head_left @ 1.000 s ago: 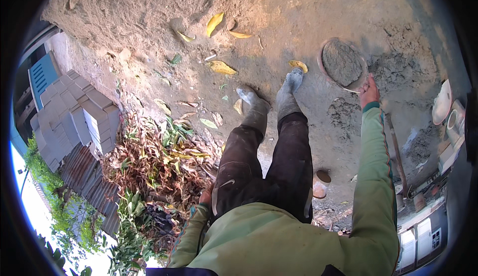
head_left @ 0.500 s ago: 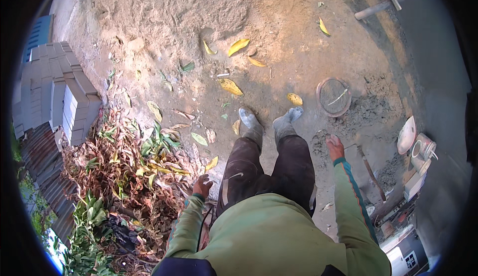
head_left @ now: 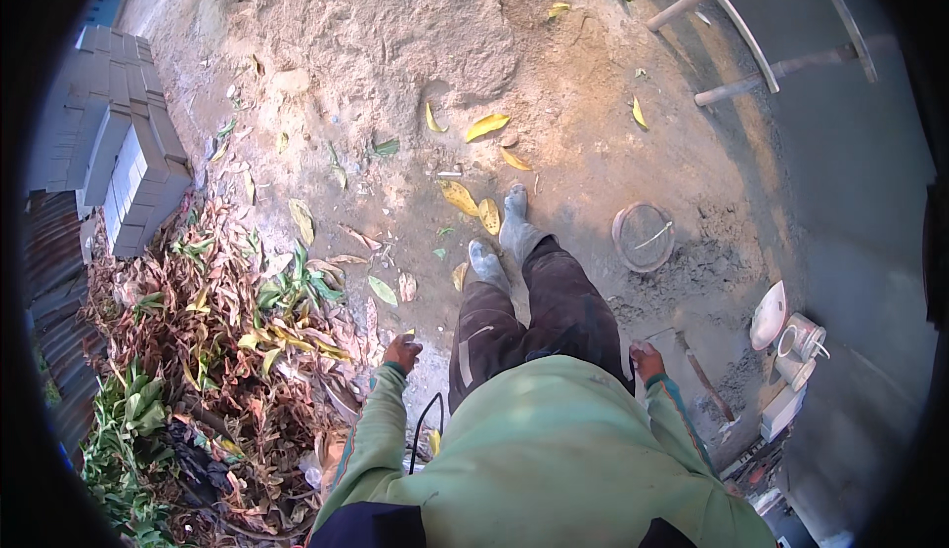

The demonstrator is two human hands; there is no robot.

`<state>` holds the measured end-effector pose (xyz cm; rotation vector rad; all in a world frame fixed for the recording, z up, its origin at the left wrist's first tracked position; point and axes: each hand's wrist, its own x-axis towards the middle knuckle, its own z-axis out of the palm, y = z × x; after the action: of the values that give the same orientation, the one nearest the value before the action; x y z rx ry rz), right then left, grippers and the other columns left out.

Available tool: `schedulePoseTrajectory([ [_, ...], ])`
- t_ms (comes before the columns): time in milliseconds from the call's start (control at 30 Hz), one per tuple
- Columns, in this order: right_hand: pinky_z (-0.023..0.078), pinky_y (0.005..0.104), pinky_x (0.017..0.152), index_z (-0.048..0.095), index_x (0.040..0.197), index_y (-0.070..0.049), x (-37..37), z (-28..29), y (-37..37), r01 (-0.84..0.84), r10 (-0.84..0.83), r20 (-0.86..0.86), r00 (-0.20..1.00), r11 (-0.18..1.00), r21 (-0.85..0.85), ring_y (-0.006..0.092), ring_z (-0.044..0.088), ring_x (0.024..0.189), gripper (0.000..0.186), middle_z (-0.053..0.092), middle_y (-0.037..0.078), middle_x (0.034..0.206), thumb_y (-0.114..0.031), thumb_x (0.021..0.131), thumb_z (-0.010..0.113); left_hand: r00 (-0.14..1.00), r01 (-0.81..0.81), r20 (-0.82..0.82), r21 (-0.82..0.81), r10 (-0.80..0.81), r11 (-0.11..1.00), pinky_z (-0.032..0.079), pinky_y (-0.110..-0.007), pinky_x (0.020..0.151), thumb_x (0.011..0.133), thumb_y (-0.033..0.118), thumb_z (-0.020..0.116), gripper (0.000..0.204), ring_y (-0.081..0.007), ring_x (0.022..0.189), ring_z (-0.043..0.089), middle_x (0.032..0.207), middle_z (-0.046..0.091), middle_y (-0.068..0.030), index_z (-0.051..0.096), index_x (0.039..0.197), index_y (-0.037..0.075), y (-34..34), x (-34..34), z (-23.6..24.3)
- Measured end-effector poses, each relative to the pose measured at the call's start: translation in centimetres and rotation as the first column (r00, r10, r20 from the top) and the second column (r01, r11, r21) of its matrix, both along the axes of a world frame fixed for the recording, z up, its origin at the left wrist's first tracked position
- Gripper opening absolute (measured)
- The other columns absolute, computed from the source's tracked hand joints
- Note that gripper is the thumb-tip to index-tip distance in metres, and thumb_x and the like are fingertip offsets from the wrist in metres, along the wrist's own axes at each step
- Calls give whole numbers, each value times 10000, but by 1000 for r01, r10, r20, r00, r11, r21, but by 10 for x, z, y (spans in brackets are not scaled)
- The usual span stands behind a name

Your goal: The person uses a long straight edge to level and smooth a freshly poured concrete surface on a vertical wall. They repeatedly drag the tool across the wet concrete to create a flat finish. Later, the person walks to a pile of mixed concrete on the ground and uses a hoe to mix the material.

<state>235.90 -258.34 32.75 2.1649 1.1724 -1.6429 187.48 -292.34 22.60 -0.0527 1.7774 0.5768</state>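
Observation:
My left hand point(head_left: 403, 352) hangs beside my left thigh, fingers loosely bent and a little apart, with nothing seen in it. Close to it lies a heap of dry brown and green leaves point(head_left: 257, 350). On the other side, my right hand point(head_left: 647, 361) hangs by my right hip, also empty, its fingers relaxed and loosely bent. Nearest to that hand, but apart from it, a wooden-handled tool point(head_left: 708, 382) with a thin metal shank lies on the ground. Its working end cannot be made out.
A round pan point(head_left: 620, 236) sits beside wet grey mortar point(head_left: 707, 276). Buckets point(head_left: 799, 338) and a pale bowl-like container point(head_left: 768, 316) stand along the right wall. A wooden ladder-like frame point(head_left: 736, 29) leans far right. Stacked blocks point(head_left: 138, 192) stand left; a sand heap point(head_left: 366, 34) lies ahead.
My feet have stepped, the right one now farther forward, and the view has shifted. My right hand has drawn back toward my hip; more of the wooden frame shows.

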Motion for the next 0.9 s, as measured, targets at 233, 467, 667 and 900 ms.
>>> schedulePoseTrajectory([
  [233,520,324,640,619,1163,-39,96,-54,49,-621,641,7,768,741,256,156,624,714,373,667,83,870,-283,881,633,891,-348,-191,296,412,890,523,-326,607,848,202,633,535,-195,786,639,1112,627,-156,457,1307,-10,99,-43,21],
  [467,462,350,907,629,1194,-1,-49,-74,233,-178,180,-65,981,983,48,256,623,1011,645,671,163,1083,-566,908,509,917,-348,-201,15,344,937,511,-317,533,790,167,661,548,-198,668,627,1031,647,-165,494,1271,-39,94,46,-2],
  [667,421,355,953,607,1231,-15,-51,-103,382,-576,554,159,817,798,177,278,601,1080,611,652,206,1133,-520,890,565,936,-273,-236,-21,260,962,560,-366,486,766,109,680,466,-290,723,679,1021,646,-226,563,1170,-92,156,134,0],
  [900,503,330,570,664,1078,-59,48,-81,594,-275,286,-100,953,956,106,192,658,780,252,680,83,911,-214,884,624,976,-80,-187,153,108,985,543,-314,743,854,226,641,400,-231,889,666,1028,675,-122,608,1172,-15,381,197,67],
])
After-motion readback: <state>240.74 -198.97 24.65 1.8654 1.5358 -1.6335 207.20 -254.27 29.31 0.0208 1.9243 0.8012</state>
